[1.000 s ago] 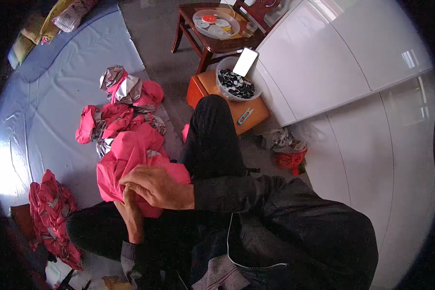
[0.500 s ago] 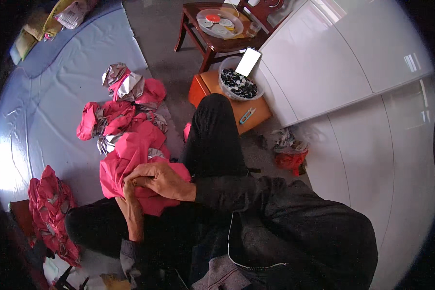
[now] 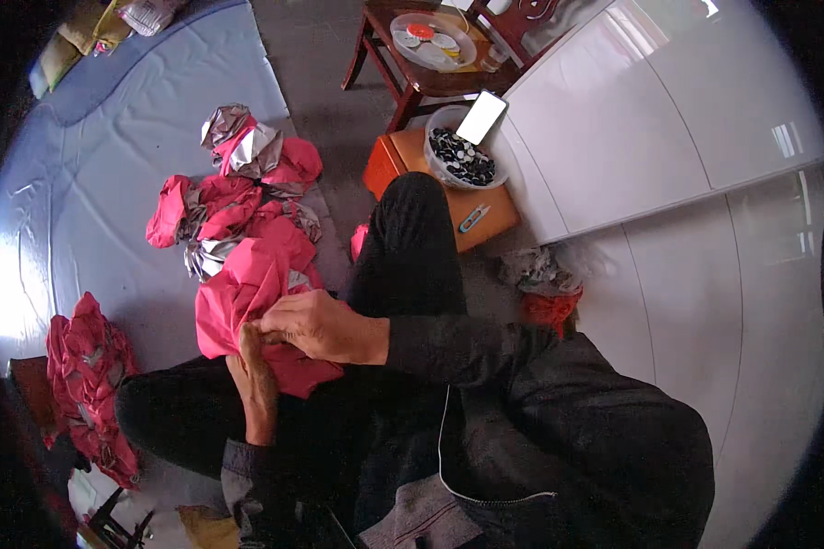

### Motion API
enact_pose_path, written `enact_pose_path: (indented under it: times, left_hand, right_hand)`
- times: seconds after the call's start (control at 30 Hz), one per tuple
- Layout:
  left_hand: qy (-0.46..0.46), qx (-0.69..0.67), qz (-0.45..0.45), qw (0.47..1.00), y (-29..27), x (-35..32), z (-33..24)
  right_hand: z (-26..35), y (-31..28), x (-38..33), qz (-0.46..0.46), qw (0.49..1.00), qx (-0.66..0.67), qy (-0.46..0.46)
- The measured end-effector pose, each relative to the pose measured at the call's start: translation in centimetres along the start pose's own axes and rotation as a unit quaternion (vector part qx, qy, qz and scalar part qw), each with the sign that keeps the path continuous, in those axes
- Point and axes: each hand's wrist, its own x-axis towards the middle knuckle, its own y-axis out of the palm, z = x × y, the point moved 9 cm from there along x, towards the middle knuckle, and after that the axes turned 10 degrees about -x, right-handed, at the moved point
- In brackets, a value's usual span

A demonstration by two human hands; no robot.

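A pink fabric piece with a silver lining (image 3: pixel 247 284) lies over my lap. My right hand (image 3: pixel 316 325) grips its near edge from above, fingers curled on the cloth. Under it, my left hand (image 3: pixel 254 380) reaches up from below and pinches the same edge; its fingertips are hidden by the right hand. A heap of similar pink and silver pieces (image 3: pixel 243 188) lies on the pale blue sheet (image 3: pixel 92 165) just beyond my knee. A second pink heap (image 3: pixel 87 366) sits at my left.
An orange stool (image 3: pixel 485 220) by my right knee carries a clear bowl of dark small items (image 3: pixel 462 156), a white phone (image 3: pixel 482 117) and a small cutter (image 3: pixel 472 218). Behind it stands a wooden table (image 3: pixel 403 78) with a plate (image 3: pixel 430 38). A white cabinet (image 3: pixel 668 119) fills the right.
The pink piece has been drawn a little closer over my lap and my hands have shifted slightly along its edge; both keep their hold.
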Motion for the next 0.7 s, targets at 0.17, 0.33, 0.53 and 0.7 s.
enact_pose_path:
  times: [0.17,0.33,0.53,0.7]
  left_hand:
    - [-0.011,-0.019,-0.028,0.999,-0.4,0.1,0.4]
    - [-0.022,-0.067,-0.077,0.995,1.0,-0.3,-0.7]
    - [-0.033,0.018,-0.08,0.996,0.1,-0.2,0.4]
    - [-0.034,0.07,-0.076,0.994,0.3,-0.3,0.1]
  right_hand:
    - [1.9,-0.6,0.1,0.03,0.992,-0.075,-0.097]
    - [2.8,-1.1,0.1,0.041,0.984,-0.132,-0.112]
    - [3.1,0.0,0.4,0.126,0.967,-0.181,-0.127]
    - [2.9,0.6,0.2,0.145,0.96,-0.199,-0.133]
